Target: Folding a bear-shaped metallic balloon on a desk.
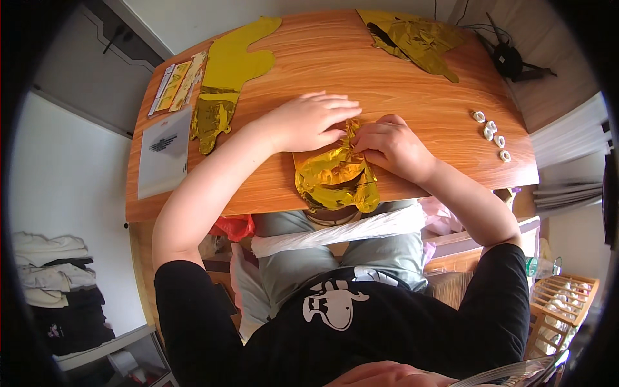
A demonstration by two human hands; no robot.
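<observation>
A crumpled gold foil balloon (332, 180) lies at the table's near edge, its lower end hanging slightly over toward my lap. My right hand (401, 151) is closed, with the fingers pinching the gathered upper part of the foil. My left hand (306, 122) rests just left of that gathered part, fingers stretched out and thumb apart, close against the foil. A flat gold foil balloon (238, 58) is spread along the far left of the table. Another gold foil balloon (416, 42), wrinkled and folded, lies at the far right.
Several small white rolls (489, 132) sit by the table's right edge. A black router-like device (507, 61) with antennas stands at the back right. On the left lie a clear plastic sleeve (161, 158) and a printed package (174, 87). A long white strip (342, 231) crosses my lap.
</observation>
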